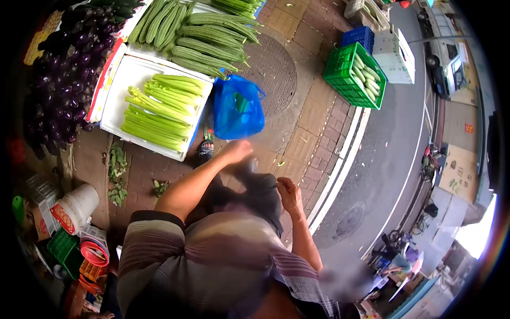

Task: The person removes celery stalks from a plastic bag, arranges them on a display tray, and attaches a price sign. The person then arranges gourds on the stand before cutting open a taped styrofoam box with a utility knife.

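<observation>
My left hand (238, 151) is stretched forward, just on the near side of a blue plastic bag (226, 117). Its fingers are smeared by motion, and I cannot tell whether it touches the bag. Beyond it, a white foam tray (114, 114) holds light green celery stalks (159, 114). My right hand (289, 194) is raised beside my dark trousers, its fingers curled in toward the thumb. Whatever those fingers may hold is too small or hidden to make out.
Ridged green gourds (210, 45) and dark purple eggplants (64, 90) fill the stall at upper left. A green crate (340, 74) of pale gourds stands by the kerb. Buckets and baskets crowd the lower left, including a white bucket (82, 202). A road (382, 159) runs along the right.
</observation>
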The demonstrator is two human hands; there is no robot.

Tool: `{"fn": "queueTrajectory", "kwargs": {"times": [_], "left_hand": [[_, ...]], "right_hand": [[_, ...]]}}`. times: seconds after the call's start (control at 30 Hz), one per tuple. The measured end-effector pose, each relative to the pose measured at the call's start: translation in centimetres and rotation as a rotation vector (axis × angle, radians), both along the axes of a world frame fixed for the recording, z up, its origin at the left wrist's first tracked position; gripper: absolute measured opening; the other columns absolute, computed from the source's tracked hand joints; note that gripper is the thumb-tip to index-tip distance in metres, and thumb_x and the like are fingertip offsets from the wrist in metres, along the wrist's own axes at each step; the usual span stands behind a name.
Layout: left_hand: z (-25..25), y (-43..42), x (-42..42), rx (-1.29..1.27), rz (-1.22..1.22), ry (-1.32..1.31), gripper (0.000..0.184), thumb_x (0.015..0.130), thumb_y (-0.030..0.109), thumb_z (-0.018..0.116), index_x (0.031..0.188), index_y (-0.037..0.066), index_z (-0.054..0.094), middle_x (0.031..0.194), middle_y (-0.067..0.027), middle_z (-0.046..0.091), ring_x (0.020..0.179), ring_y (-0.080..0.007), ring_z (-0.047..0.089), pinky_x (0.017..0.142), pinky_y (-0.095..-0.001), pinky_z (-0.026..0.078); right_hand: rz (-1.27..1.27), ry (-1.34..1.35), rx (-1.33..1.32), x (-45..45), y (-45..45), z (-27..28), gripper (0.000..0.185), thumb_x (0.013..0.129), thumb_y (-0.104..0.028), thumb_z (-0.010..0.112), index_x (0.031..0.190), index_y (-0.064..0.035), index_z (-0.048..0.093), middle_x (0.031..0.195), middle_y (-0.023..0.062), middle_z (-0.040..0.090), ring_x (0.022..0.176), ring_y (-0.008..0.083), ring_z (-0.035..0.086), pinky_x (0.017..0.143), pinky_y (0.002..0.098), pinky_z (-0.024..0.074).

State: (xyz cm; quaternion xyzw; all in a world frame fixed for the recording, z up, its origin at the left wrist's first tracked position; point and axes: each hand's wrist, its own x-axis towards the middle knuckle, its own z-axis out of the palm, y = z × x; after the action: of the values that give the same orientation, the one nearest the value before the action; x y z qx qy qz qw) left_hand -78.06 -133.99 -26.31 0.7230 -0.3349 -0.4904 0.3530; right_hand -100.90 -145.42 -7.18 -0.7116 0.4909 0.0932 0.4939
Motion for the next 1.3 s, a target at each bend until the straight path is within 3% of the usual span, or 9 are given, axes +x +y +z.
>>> {"fn": "queueTrajectory", "kwargs": {"times": [0.27,0.5,0.57,0.67,0.9,1.0,1.17,1.23,1.3], "left_hand": [[-9.8,-4.9,2.3,-0.096,0.849,-0.056,0.028,0.097,0.020,0.062,0.111,-0.004,0.066,0.104,-0.0205,0.072,0.094,-0.0280,0.072,0.082,-0.0346,0.055],[-18.5,-14.4,5.8,-0.171,1.335,-0.080,0.026,0.101,0.018,0.060,0.115,-0.003,0.065,0.099,-0.0133,0.073,0.089,-0.0151,0.068,0.079,-0.0268,0.052],[-22.6,-15.4,6.8,-0.088,1.336,-0.124,0.026,0.100,0.019,0.059,0.115,-0.001,0.066,0.102,-0.0173,0.071,0.093,-0.0283,0.069,0.083,-0.0355,0.053],[-28.2,-16.2,7.2,-0.073,1.347,-0.160,0.030,0.100,0.025,0.054,0.111,0.000,0.066,0.108,-0.0211,0.069,0.102,-0.0415,0.064,0.090,-0.0474,0.050],[-31.3,-11.5,6.8,0.610,0.524,0.048,0.026,0.093,0.023,0.057,0.107,0.005,0.069,0.109,-0.0218,0.069,0.104,-0.0382,0.066,0.087,-0.0491,0.051],[-32.0,-9.0,5.2,0.515,0.206,0.019,0.036,0.087,0.025,0.065,0.119,0.007,0.062,0.115,-0.0201,0.067,0.108,-0.0401,0.064,0.088,-0.0483,0.052],[-29.5,-8.7,4.9,0.433,0.253,0.055,0.064,0.082,0.015,0.064,0.142,0.008,0.044,0.128,-0.0259,0.059,0.114,-0.0414,0.061,0.095,-0.0477,0.051],[-30.4,-9.3,3.3,0.410,0.386,-0.012,0.073,0.081,0.015,0.064,0.148,0.008,0.036,0.134,-0.0278,0.054,0.117,-0.0422,0.059,0.098,-0.0476,0.050],[-31.5,-9.2,3.8,0.446,0.470,0.151,0.083,0.080,0.017,0.066,0.153,0.007,0.026,0.139,-0.0294,0.050,0.120,-0.0432,0.057,0.102,-0.0479,0.047]], "right_hand": [[0.840,-0.612,-0.193,17.4,-13.7,-27.6,0.025,0.095,-0.016,0.059,0.113,-0.0007,0.067,0.100,0.0197,0.070,0.091,0.0305,0.069,0.080,0.0368,0.0534],[1.431,-0.285,-0.272,26.8,-16.8,-51.2,0.022,0.090,-0.019,0.055,0.100,0.0008,0.061,0.094,0.0204,0.063,0.088,0.0369,0.065,0.077,0.0453,0.0534],[1.603,-0.232,-0.456,28.0,-17.3,-56.1,0.023,0.089,-0.020,0.057,0.098,0.0003,0.061,0.091,0.0206,0.061,0.084,0.0374,0.063,0.074,0.0454,0.0533],[1.561,-0.097,-0.353,31.7,-18.3,-57.7,0.021,0.086,-0.020,0.058,0.097,-0.0022,0.061,0.088,0.0215,0.061,0.084,0.0372,0.063,0.073,0.0448,0.0528],[1.230,0.257,-0.527,39.0,-23.6,-58.0,0.028,0.097,-0.028,0.050,0.110,-0.0116,0.068,0.112,0.0165,0.069,0.105,0.0285,0.065,0.089,0.0414,0.0508],[1.071,-0.086,-0.320,38.7,-24.0,-61.1,0.026,0.096,-0.030,0.055,0.110,-0.0134,0.069,0.112,0.0119,0.070,0.104,0.0262,0.067,0.086,0.0413,0.0510],[1.197,0.025,-0.251,38.8,-19.4,-56.6,0.028,0.100,-0.029,0.052,0.112,-0.0076,0.066,0.099,0.0101,0.072,0.097,0.0234,0.068,0.083,0.0368,0.0522],[1.020,-0.280,0.066,35.7,-25.4,-68.5,0.030,0.101,-0.028,0.049,0.115,-0.0043,0.061,0.096,0.0082,0.071,0.090,0.0211,0.068,0.076,0.0380,0.0531],[1.282,-0.044,-0.256,37.7,-25.1,-64.7,0.030,0.101,-0.029,0.050,0.116,-0.0045,0.062,0.096,0.0082,0.071,0.089,0.0213,0.068,0.076,0.0380,0.0528]]}}
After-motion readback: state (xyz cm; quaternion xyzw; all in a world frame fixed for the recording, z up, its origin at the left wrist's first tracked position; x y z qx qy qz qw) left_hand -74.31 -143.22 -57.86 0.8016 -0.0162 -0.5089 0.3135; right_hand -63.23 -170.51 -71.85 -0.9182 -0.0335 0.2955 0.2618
